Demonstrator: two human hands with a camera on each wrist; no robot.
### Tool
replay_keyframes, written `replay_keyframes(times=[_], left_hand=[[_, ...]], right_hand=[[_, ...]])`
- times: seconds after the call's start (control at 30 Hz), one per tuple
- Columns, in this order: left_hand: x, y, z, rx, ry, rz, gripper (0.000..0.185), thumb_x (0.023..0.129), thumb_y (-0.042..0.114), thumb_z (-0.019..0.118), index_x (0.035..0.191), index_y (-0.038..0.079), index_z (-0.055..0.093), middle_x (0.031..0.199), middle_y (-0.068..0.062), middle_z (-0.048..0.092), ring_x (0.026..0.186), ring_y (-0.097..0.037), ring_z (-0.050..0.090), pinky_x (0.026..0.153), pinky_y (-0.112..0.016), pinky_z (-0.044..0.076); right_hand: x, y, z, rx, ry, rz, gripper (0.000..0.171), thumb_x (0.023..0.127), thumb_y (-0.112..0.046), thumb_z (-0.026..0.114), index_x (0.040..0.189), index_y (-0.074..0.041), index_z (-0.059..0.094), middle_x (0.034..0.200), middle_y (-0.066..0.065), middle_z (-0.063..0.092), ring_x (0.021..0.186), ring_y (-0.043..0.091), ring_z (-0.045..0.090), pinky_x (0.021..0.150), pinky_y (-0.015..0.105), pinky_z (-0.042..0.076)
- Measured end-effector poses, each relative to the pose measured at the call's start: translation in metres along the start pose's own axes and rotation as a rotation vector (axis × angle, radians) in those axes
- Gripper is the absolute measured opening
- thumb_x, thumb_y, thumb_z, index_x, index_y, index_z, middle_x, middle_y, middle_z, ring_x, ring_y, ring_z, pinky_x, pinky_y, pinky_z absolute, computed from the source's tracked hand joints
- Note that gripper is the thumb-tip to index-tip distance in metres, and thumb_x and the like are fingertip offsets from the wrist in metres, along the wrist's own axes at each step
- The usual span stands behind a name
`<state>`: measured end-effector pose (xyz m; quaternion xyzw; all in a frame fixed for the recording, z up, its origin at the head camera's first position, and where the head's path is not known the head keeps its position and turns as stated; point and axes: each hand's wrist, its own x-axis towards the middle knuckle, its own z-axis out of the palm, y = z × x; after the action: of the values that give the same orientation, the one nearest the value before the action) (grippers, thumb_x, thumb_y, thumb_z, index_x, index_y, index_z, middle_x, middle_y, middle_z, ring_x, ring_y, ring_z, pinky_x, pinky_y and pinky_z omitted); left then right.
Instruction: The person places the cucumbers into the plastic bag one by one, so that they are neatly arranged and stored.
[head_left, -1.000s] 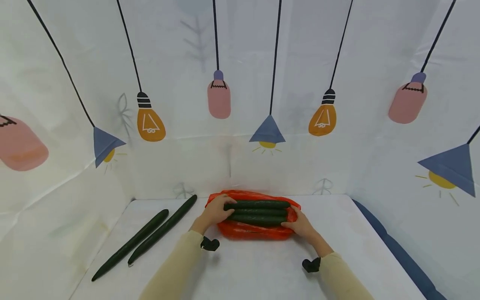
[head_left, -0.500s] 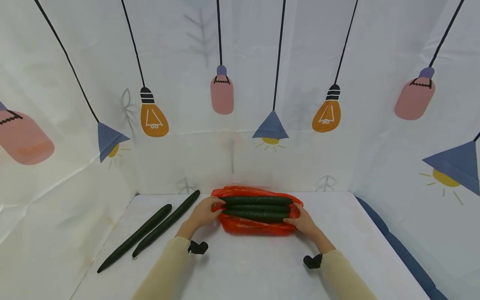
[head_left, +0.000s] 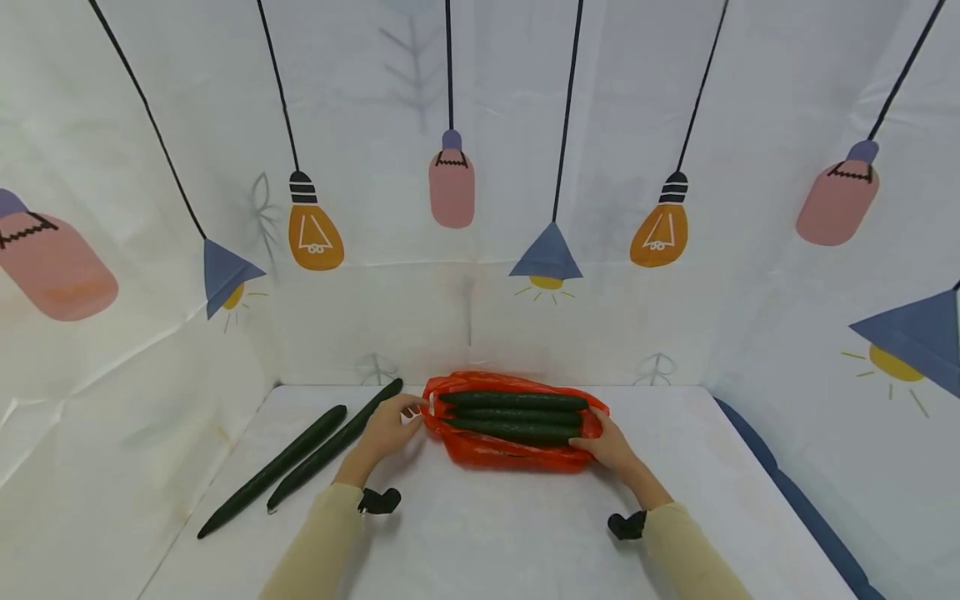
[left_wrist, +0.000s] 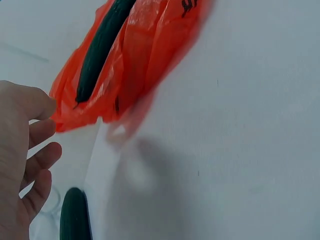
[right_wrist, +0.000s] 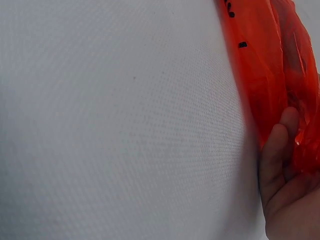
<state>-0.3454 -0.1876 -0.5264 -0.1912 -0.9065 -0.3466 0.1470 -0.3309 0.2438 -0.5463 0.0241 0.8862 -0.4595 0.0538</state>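
Bagging cucumbers [head_left: 513,417]: right hand [head_left: 611,446] pinching red plastic bag [head_left: 502,454], left hand [head_left: 386,425] fingers relaxed, spread beside two loose cucumbers [head_left: 300,462]; likely grasping one next.

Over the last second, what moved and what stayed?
The left hand came off the cucumbers in the bag and slid left past the red bag's end; it now sits open between the bag and the two loose cucumbers, holding nothing. The right hand stays on the bag's right end, fingers on the plastic. Bag, its three cucumbers and the loose pair have not shifted on the table.
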Motion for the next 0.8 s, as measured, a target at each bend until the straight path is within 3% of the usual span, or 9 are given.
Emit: replay_keyframes(times=[0.47, 0.63, 0.8], left_hand=[[-0.019, -0.042, -0.035, 0.174, 0.078, -0.203, 0.03, 0.086, 0.014, 0.07, 0.115, 0.009, 0.069, 0.107, -0.011, 0.063, 0.096, -0.03, 0.061, 0.081, -0.05, 0.048], [-0.03, -0.057, -0.041, 0.206, 0.053, -0.257, 0.034, 0.087, 0.016, 0.067, 0.12, 0.008, 0.067, 0.118, -0.018, 0.06, 0.104, -0.038, 0.059, 0.086, -0.053, 0.046], [-0.039, -0.061, -0.049, 0.196, 0.035, -0.287, 0.039, 0.087, 0.016, 0.068, 0.125, 0.006, 0.064, 0.121, -0.022, 0.057, 0.108, -0.042, 0.057, 0.087, -0.057, 0.045]], right_hand=[[0.003, -0.01, -0.006, -0.048, 0.044, -0.054, 0.096, 0.082, -0.022, 0.079, 0.151, 0.001, 0.016, 0.149, 0.028, 0.028, 0.134, 0.045, 0.028, 0.105, 0.06, 0.029], [0.002, -0.02, -0.012, -0.055, 0.039, -0.077, 0.085, 0.084, -0.007, 0.07, 0.15, 0.003, 0.017, 0.148, 0.029, 0.029, 0.132, 0.046, 0.03, 0.104, 0.06, 0.031], [-0.001, -0.027, -0.014, -0.009, 0.019, -0.083, 0.082, 0.081, 0.003, 0.062, 0.15, 0.002, 0.019, 0.146, 0.028, 0.032, 0.125, 0.042, 0.037, 0.1, 0.057, 0.037]])
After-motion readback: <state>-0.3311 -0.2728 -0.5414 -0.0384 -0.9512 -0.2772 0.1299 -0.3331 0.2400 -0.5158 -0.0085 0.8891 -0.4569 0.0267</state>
